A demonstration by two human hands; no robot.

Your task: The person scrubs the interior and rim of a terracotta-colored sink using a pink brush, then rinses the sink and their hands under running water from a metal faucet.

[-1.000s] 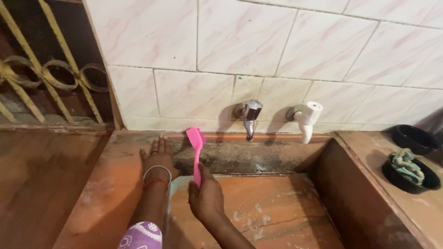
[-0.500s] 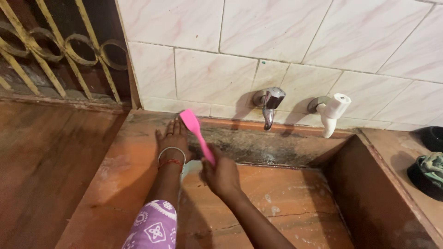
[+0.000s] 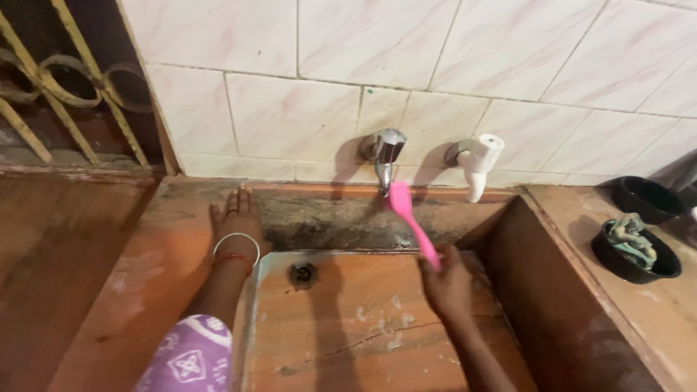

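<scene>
My right hand (image 3: 449, 284) grips the handle of a pink brush (image 3: 411, 219) inside the reddish stone sink (image 3: 377, 334). The brush head points up, just under the metal tap (image 3: 383, 158) and against the dark stained back wall of the sink. My left hand (image 3: 236, 218), with bangles on the wrist, lies flat with fingers apart on the sink's left ledge. A drain hole (image 3: 302, 274) shows in the sink floor between my arms. Soap foam is smeared on the sink floor.
A white plastic tap (image 3: 479, 163) sticks out right of the metal one. Two black bowls stand on the right counter, the nearer bowl (image 3: 635, 254) holding a green cloth. A tiled wall rises behind; a yellow metal grille (image 3: 65, 87) is at upper left.
My right hand has carried the pink brush from the sink's left end to the right, under the metal tap. The drain hole has come into sight. My left hand stays on the ledge.
</scene>
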